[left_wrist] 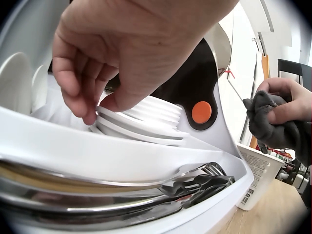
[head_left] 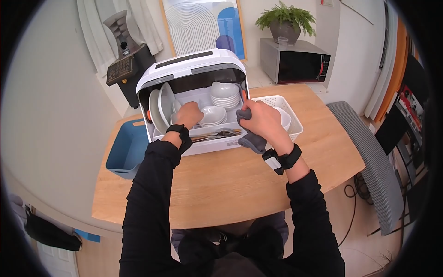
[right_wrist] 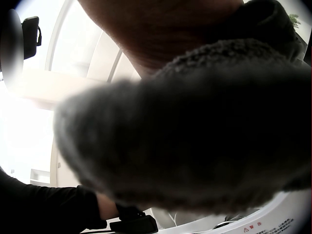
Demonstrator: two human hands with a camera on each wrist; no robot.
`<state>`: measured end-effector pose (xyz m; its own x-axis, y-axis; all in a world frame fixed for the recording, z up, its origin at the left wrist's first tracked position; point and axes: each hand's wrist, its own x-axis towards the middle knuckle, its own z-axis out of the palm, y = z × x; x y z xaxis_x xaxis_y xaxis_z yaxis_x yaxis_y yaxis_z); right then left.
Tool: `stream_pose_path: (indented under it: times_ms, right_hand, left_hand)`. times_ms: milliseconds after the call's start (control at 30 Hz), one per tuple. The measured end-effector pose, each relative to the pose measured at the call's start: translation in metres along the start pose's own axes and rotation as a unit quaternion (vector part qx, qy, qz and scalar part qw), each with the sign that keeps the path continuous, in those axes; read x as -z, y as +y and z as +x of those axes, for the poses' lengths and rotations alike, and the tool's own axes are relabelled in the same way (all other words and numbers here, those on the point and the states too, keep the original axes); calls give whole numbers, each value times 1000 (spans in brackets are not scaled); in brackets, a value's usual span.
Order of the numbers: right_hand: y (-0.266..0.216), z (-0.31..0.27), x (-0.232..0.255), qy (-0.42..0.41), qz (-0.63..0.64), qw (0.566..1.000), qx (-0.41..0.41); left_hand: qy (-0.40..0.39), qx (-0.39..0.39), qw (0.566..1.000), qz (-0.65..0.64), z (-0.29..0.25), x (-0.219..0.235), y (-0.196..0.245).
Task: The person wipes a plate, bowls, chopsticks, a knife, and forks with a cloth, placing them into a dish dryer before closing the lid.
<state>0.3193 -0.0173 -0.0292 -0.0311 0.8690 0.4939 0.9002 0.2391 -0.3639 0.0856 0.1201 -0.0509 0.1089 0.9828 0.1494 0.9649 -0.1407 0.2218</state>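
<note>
Inside the open white dish cabinet [head_left: 203,147], my left hand [head_left: 188,114] reaches to the front stack of white dishes [head_left: 213,114]. In the left wrist view, the thumb and fingers of that hand [left_wrist: 112,53] pinch the near rim of the top dish [left_wrist: 134,124]. My right hand [head_left: 266,121] grips a bunched grey cloth [head_left: 252,141] in front of the cabinet's right side, and part of the cloth hangs down. The cloth [right_wrist: 175,141] fills most of the right wrist view and hides the fingers there.
Plates [head_left: 156,111] stand at the cabinet's left, bowls [head_left: 224,96] are stacked behind, and cutlery [left_wrist: 117,200] lies in the front tray. A blue bin [head_left: 124,150] is on the left, with a white basket [head_left: 299,124] holding a white bowl on the right.
</note>
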Motion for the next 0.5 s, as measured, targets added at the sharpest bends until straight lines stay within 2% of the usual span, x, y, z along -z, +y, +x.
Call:
stream_pose_path:
  times_ms: [133,233,333,500]
  right_hand:
    - [0,-2,2,-10,-7,1000,-4]
    - [1,-2,3,-11,-10,1000,-7]
    - [4,-5,8,-5,-15,1000,-14]
    - [30,-13,27,4,-31,999,-27]
  left_hand:
    - [42,-22,999,-13,11,-13,-12]
    - [30,-9,1000,1,10,-14,-12]
    - [134,-35,990,39,-6,-11,-3]
    - [151,-155,976,16,-39,10,41]
